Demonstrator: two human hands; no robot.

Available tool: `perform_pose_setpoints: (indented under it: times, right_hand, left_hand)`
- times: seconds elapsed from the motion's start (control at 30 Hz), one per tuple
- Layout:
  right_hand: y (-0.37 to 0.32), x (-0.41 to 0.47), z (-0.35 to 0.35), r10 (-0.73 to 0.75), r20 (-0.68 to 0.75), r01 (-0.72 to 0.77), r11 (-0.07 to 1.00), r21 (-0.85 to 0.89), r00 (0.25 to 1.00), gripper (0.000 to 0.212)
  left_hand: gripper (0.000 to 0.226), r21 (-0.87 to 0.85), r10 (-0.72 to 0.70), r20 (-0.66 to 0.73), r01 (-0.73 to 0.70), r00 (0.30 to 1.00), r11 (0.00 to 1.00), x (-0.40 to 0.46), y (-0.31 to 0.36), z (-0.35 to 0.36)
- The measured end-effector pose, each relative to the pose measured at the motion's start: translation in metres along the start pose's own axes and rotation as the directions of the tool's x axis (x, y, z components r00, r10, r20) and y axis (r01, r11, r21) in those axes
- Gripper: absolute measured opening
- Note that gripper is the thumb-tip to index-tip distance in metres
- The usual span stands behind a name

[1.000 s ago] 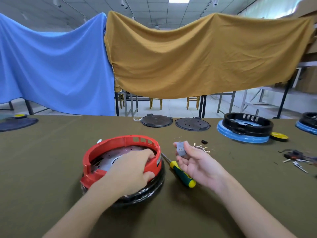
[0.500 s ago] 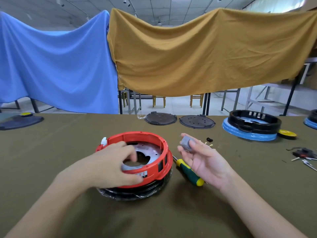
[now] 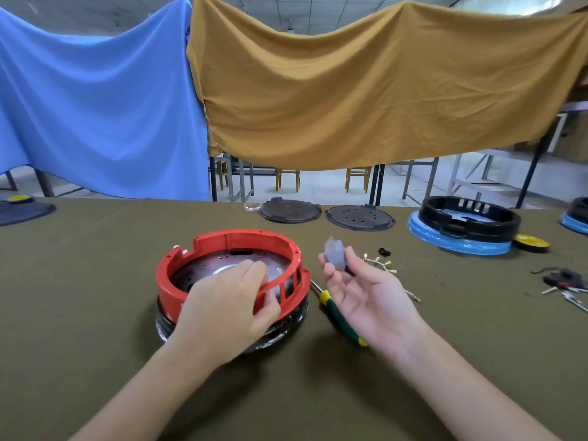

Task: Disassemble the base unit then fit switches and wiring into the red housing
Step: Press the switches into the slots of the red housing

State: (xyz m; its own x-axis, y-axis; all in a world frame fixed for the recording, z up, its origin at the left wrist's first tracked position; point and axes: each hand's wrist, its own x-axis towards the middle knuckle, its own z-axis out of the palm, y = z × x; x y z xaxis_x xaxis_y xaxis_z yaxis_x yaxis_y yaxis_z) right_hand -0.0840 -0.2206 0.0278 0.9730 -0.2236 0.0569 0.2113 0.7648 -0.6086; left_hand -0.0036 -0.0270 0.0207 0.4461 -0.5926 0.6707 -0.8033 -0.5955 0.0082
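Note:
The red ring housing (image 3: 241, 241) sits on a black base wrapped in plastic film (image 3: 286, 326) in front of me. My left hand (image 3: 229, 310) grips the housing's near rim, fingers inside and thumb outside. My right hand (image 3: 366, 297) is held palm up to the right of it and pinches a small grey switch (image 3: 334, 256) at its fingertips; the switch is blurred. Loose wires with brass terminals (image 3: 380, 261) lie on the cloth behind that hand.
A green and yellow screwdriver (image 3: 340, 316) lies between the housing and my right hand. Two dark round plates (image 3: 289, 211) (image 3: 359, 217) lie at the table's far edge. A black housing on a blue base (image 3: 464, 224) stands far right, with black wiring parts (image 3: 563, 280) nearby.
My left hand has turned the red housing on its base and shifted its grip on the rim. My right hand stays raised with the grey switch. The camera has tilted down slightly.

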Motion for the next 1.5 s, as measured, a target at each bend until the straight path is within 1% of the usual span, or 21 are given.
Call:
perform_pose_setpoints:
  times: [0.07, 0.2, 0.3, 0.37, 0.4, 0.47, 0.5, 0.57, 0.63, 0.7, 0.73, 0.8, 0.87, 0.93, 1.03, 1.07, 1.17, 1.23, 1.3, 1.37, 1.5]
  right_hand:
    - [0.002, -0.001, 0.002, 0.054, 0.013, -0.055, 0.998, 0.014, 0.998, 0.035]
    - [0.005, -0.002, 0.004, 0.099, 0.066, -0.098, 0.995, -0.01, 0.993, 0.044]
    - [0.007, -0.002, 0.002, 0.115, 0.058, -0.113, 0.993, -0.028, 0.992, 0.05]
    - [0.008, -0.002, 0.001, 0.119, 0.034, -0.118, 0.992, -0.037, 0.992, 0.048]
    - [0.008, -0.003, 0.002, 0.114, 0.037, -0.112, 0.992, -0.053, 0.993, 0.043]
    - [0.01, -0.003, 0.001, 0.06, 0.043, -0.053, 0.989, -0.136, 0.997, 0.023]
    - [0.012, -0.003, 0.001, 0.004, 0.05, 0.005, 0.983, -0.185, 0.999, 0.025]
    - [0.015, -0.003, 0.0, -0.134, 0.067, 0.148, 0.949, -0.279, 0.989, 0.046]
    - [0.017, -0.005, 0.001, -0.274, 0.116, 0.297, 0.855, -0.426, 0.955, 0.045]
    - [0.019, -0.008, 0.004, -0.382, 0.201, 0.416, 0.641, -0.645, 0.902, 0.039]
    - [0.02, -0.01, 0.005, -0.412, 0.253, 0.457, 0.533, -0.712, 0.875, 0.04]
    - [0.026, -0.012, 0.005, -0.423, 0.332, 0.498, 0.382, -0.778, 0.843, 0.041]
    - [0.03, -0.012, 0.007, -0.399, 0.364, 0.5, 0.324, -0.803, 0.842, 0.034]
    - [0.031, -0.011, 0.007, -0.383, 0.351, 0.483, 0.338, -0.807, 0.855, 0.03]
    - [0.028, -0.01, 0.007, -0.36, 0.322, 0.456, 0.395, -0.798, 0.876, 0.029]
    - [0.027, -0.01, 0.007, -0.352, 0.306, 0.443, 0.433, -0.785, 0.885, 0.03]
    - [0.028, -0.008, 0.006, -0.326, 0.217, 0.382, 0.618, -0.688, 0.92, 0.026]
    - [0.028, -0.006, 0.004, -0.3, 0.176, 0.34, 0.685, -0.644, 0.938, 0.02]
    - [0.029, -0.006, 0.003, -0.278, 0.162, 0.317, 0.718, -0.62, 0.947, 0.016]
    - [0.029, -0.005, 0.002, -0.259, 0.161, 0.303, 0.736, -0.606, 0.952, 0.016]
    - [0.03, -0.005, 0.003, -0.235, 0.206, 0.312, 0.7, -0.643, 0.95, 0.021]
  left_hand:
    - [0.03, -0.025, -0.039, -0.027, 0.038, 0.999, 0.999, -0.001, -0.004, 0.001]
    - [0.032, -0.058, -0.04, -0.067, 0.036, 0.997, 0.998, -0.003, -0.005, 0.001]
    - [0.034, -0.01, -0.012, -0.102, 0.011, 0.995, 1.0, -0.003, -0.007, 0.001]
    - [0.038, 0.039, -0.044, -0.124, 0.049, 0.991, 0.998, -0.003, -0.008, 0.001]
    - [0.039, 0.047, -0.063, -0.128, 0.069, 0.99, 0.996, -0.004, -0.007, 0.002]
    - [0.041, 0.03, -0.075, -0.12, 0.079, 0.99, 0.996, -0.005, -0.006, 0.003]
    - [0.041, 0.016, -0.075, -0.12, 0.077, 0.99, 0.997, -0.005, -0.006, 0.003]
    - [0.042, -0.011, -0.086, -0.136, 0.086, 0.987, 0.996, -0.005, -0.008, 0.002]
    - [0.042, -0.028, -0.105, -0.159, 0.101, 0.982, 0.994, -0.004, -0.012, -0.001]
    - [0.042, -0.036, -0.11, -0.165, 0.105, 0.98, 0.994, -0.003, -0.014, -0.002]
    - [0.042, -0.037, -0.108, -0.157, 0.103, 0.982, 0.994, -0.003, -0.014, -0.002]
    - [0.043, -0.033, -0.102, -0.134, 0.099, 0.986, 0.995, -0.004, -0.011, -0.001]
    - [0.044, -0.043, -0.118, -0.111, 0.114, 0.987, 0.993, -0.006, -0.007, 0.001]
    - [0.043, -0.08, -0.155, -0.097, 0.147, 0.983, 0.986, -0.006, -0.006, 0.002]
    - [0.039, -0.108, -0.195, -0.092, 0.184, 0.977, 0.977, -0.006, -0.007, -0.001]
    - [0.038, -0.114, -0.197, -0.091, 0.186, 0.976, 0.976, -0.006, -0.007, -0.001]
    - [0.039, -0.094, -0.162, -0.069, 0.155, 0.984, 0.983, -0.005, -0.006, -0.003]
    - [0.044, -0.042, -0.164, -0.072, 0.161, 0.984, 0.986, -0.004, -0.006, -0.004]
    - [0.045, -0.031, -0.207, -0.099, 0.205, 0.973, 0.978, -0.004, -0.005, -0.006]
    - [0.041, -0.057, -0.241, -0.109, 0.236, 0.964, 0.97, -0.005, -0.004, -0.007]
    - [0.044, -0.072, -0.23, -0.09, 0.224, 0.969, 0.972, -0.004, -0.002, -0.007]
